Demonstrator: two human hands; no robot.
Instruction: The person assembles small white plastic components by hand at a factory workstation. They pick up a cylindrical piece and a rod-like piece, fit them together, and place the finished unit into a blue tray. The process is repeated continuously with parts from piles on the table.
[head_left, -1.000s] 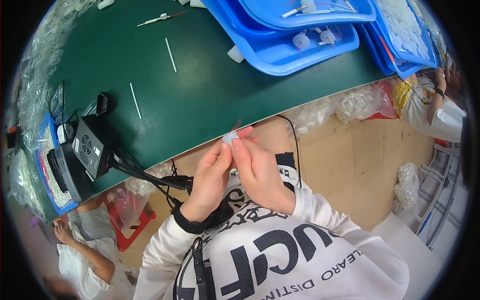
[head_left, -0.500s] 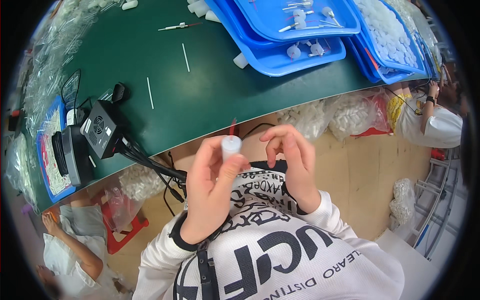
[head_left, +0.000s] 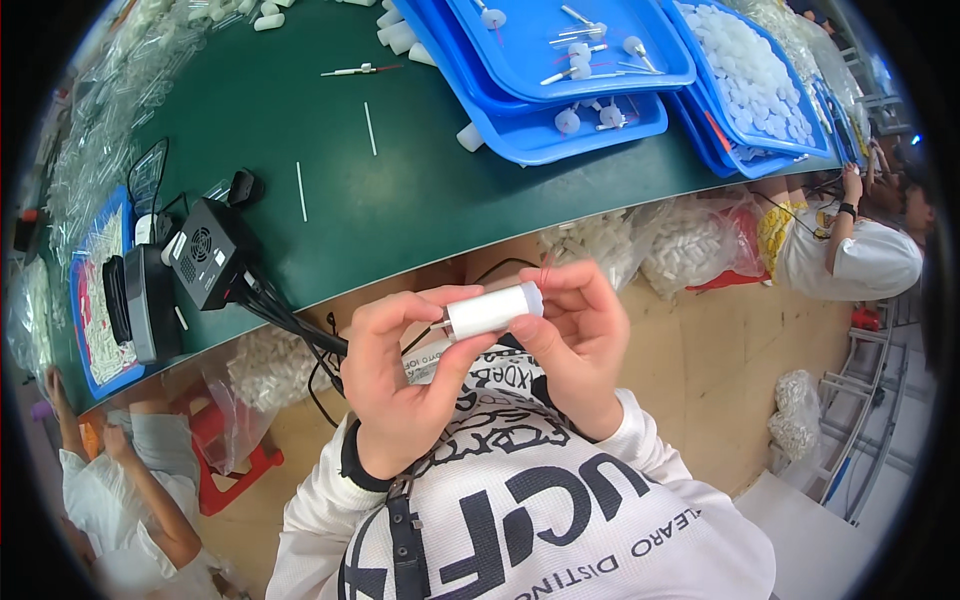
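A white plastic cylinder (head_left: pixel 487 312) lies almost level between my hands, in front of my chest and short of the table's edge. My left hand (head_left: pixel 405 355) pinches its left end, where a thin pale stub sticks out. On the opposite end, a translucent cap (head_left: pixel 534 299) is gripped by the thumb and fingers of my right hand (head_left: pixel 580 335). A thin red strand shows by that cap, partly behind the fingers. What is inside the cylinder cannot be seen.
The green table (head_left: pixel 400 190) carries stacked blue trays (head_left: pixel 560 150), two thin white rods, and a slim piece with a red lead (head_left: pixel 360 70). A black box (head_left: pixel 208 255) with cables stands left. Bags of white parts (head_left: pixel 690 250) sit below. People work on both sides.
The cylinder has turned from upright to nearly level. My right hand has come in from the side and closed on its capped end, while my left keeps hold of the other end.
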